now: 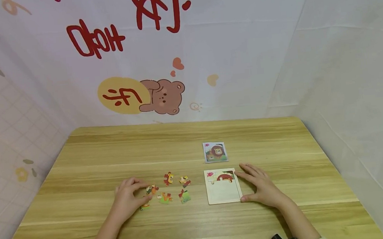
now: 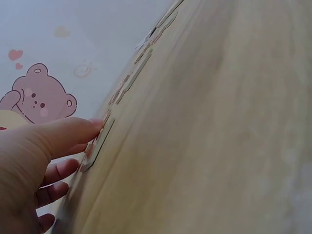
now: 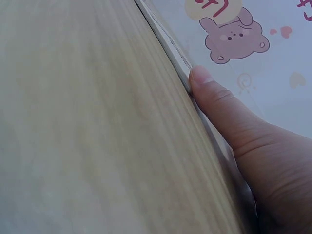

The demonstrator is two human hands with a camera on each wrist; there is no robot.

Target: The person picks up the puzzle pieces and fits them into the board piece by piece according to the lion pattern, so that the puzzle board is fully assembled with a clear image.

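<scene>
My left hand [image 1: 128, 195] is at the left of the loose jigsaw pieces. Its thumb and index finger pinch the edges of a green and orange puzzle piece [image 1: 153, 189] on the table. Under the thumb lies another piece [image 1: 145, 206], partly hidden. In the left wrist view the thumb [image 2: 78, 132] meets the pieces edge-on. At the right, my right hand [image 1: 260, 185] touches the right edge of a square puzzle tray [image 1: 223, 193] with spread fingers and thumb. The tray's top strip holds fitted pieces with a dark red mane; its lower part is bare.
Beside the left hand lie a lion-face piece [image 1: 168, 179], a yellow and red piece [image 1: 184, 181], an orange piece [image 1: 165, 197] and a green piece [image 1: 185, 196]. Behind the tray is a lion picture card [image 1: 215, 152]. A printed cloth [image 1: 242, 73] hangs beyond the wooden table [image 1: 146, 146].
</scene>
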